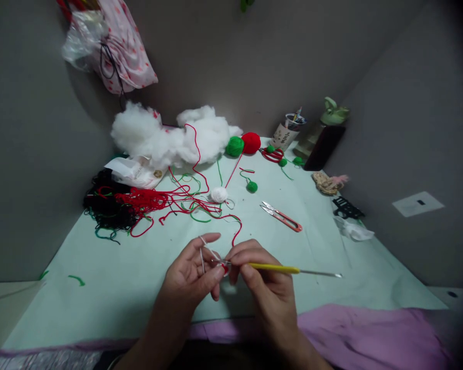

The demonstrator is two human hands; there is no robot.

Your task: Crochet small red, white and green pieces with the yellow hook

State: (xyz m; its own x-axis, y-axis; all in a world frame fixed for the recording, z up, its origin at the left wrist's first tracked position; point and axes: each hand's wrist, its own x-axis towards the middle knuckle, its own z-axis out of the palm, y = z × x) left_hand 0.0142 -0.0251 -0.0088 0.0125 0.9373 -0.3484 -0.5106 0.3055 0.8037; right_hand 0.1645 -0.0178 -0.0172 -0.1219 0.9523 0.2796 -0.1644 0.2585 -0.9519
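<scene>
Low in the middle of the head view, my left hand (195, 270) pinches a small red and white crochet piece (226, 267) between thumb and fingers. White yarn (202, 252) loops around its raised index finger. A crochet hook (278, 268) with a yellow grip and metal ends lies in my right hand (266, 280), its fingers closed on it. The hook's left tip meets the crochet piece, though my fingers partly cover that spot. Just beyond my hands, a red strand (237, 231) runs down toward the piece, and a white yarn ball (218, 194) sits behind.
Orange thread snips (281, 217) lie right of centre. Tangled red yarn (150, 203) and black yarn (108, 203) spread at left, below white stuffing (170, 136). Green (235, 146) and red (251, 143) yarn balls, red-handled scissors (273, 154), a pen cup (285, 134) and a phone (324, 148) stand farther back.
</scene>
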